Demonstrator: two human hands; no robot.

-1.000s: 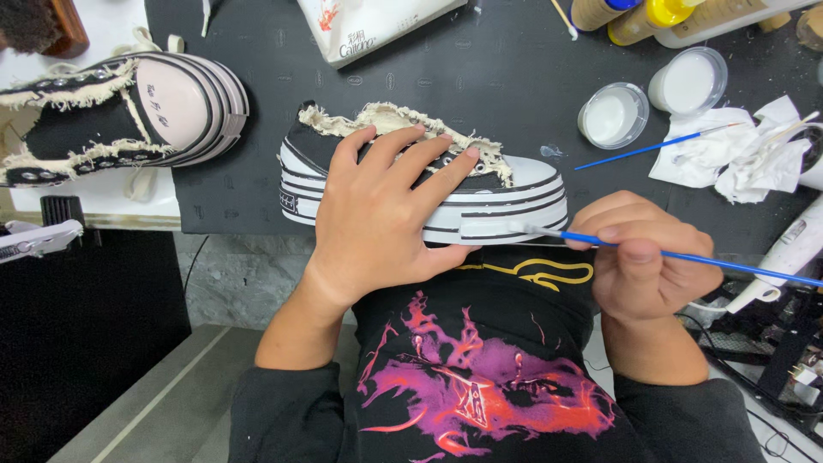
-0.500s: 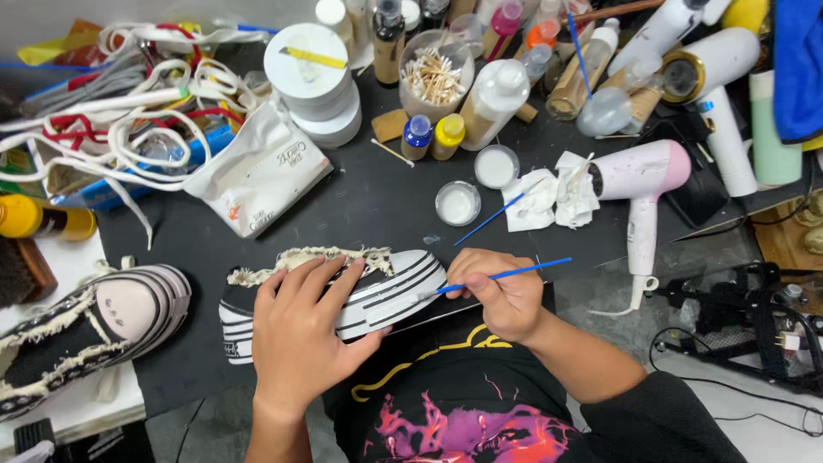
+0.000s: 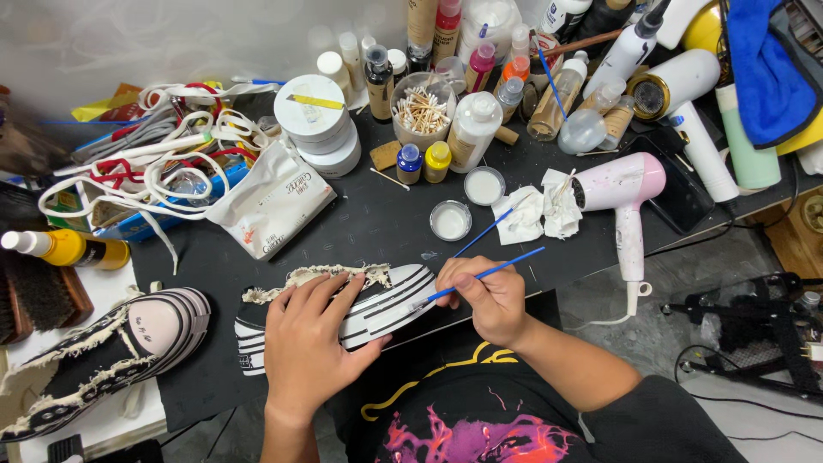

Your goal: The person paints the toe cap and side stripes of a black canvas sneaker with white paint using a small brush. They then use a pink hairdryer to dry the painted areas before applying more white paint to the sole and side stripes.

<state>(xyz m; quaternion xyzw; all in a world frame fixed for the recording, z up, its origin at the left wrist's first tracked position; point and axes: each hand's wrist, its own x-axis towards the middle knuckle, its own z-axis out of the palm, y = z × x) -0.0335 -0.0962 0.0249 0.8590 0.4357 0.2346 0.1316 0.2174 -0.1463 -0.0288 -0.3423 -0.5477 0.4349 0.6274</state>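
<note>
Fingers of my left hand [image 3: 310, 343] spread flat over the striped platform sneaker [image 3: 377, 304]; my right hand [image 3: 489, 300] pinches a blue paintbrush [image 3: 484, 274] at its three o'clock end.

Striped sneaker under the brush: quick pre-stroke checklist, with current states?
1. Left hand flat on the striped sneaker, pinning it: ok.
2. Right hand grips the blue paintbrush like a pen: ok.
3. Brush tip at the white sole stripes: ok.
4. Paint load on the bristles: cannot tell.
5. Open dish of white paint close, just beyond the sneaker: ok.
6. Sneaker fully on the black mat: not ok, its near side sits at the mat's edge.
</note>
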